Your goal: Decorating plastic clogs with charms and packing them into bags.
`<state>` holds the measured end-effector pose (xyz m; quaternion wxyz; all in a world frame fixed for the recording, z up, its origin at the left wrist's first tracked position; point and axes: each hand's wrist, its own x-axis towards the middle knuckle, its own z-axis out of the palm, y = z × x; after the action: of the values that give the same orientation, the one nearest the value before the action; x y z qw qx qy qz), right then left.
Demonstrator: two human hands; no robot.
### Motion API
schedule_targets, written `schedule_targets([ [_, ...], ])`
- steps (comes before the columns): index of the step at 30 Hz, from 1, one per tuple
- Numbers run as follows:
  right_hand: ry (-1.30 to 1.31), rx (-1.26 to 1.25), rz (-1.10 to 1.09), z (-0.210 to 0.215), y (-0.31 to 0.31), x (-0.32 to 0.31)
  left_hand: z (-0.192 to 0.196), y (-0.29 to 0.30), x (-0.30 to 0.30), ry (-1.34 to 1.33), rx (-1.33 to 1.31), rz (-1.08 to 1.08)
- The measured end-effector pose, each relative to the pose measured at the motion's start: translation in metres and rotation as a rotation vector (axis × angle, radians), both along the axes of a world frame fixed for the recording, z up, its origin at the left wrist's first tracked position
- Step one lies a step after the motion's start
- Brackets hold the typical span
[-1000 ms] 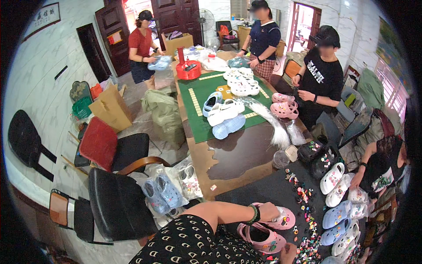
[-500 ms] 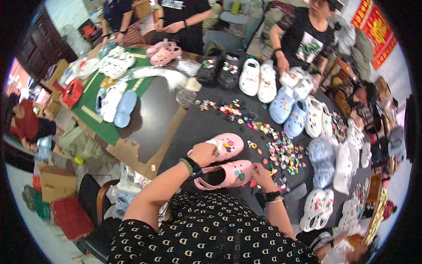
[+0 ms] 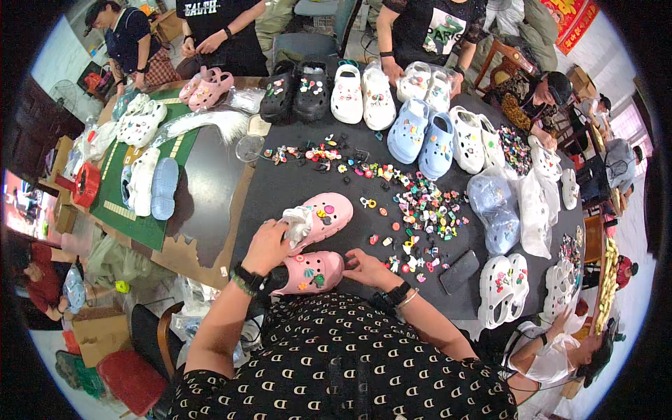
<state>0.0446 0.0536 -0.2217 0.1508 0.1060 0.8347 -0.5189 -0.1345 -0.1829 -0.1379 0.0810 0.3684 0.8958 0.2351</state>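
Note:
Two pink clogs with colourful charms lie before me on the dark tabletop. My left hand (image 3: 269, 246) is closed on a crumpled white wrapping (image 3: 299, 222) at the opening of the farther pink clog (image 3: 330, 213). Under that wrist is the heel of the nearer pink clog (image 3: 315, 273), close to my body. My right hand (image 3: 367, 269) is at this clog's toe, with fingers apart and the tips at or just beside it. No held thing shows in it. Right of the clogs spreads a heap of small charms (image 3: 427, 210).
A black phone (image 3: 459, 272) lies right of my right hand. Along the far side stand black clogs (image 3: 311, 91), white clogs (image 3: 379, 98) and blue clogs (image 3: 408, 133). Bagged blue clogs (image 3: 495, 210) lie to the right. A green mat (image 3: 183, 150) is at left. Several people sit or stand around.
The view has shifted, so the table sits higher and farther left. The nearer clog has come left and closer to my body. My left hand has moved left, still on the wrapping.

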Motion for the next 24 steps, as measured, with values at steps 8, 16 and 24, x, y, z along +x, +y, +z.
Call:
schedule_targets([
  [8,-0.112,-0.077,-0.029,-0.01,0.022,0.01,-0.041,-0.027,0.065,-0.412,0.04,0.011],
  [16,0.09,0.101,0.154,-0.045,0.046,0.005,-0.047,-0.01,0.057,-0.402,0.303,0.256],
  [24,0.111,0.077,0.145,-0.082,0.067,0.009,-0.034,0.018,0.056,-0.543,0.444,0.271],
])
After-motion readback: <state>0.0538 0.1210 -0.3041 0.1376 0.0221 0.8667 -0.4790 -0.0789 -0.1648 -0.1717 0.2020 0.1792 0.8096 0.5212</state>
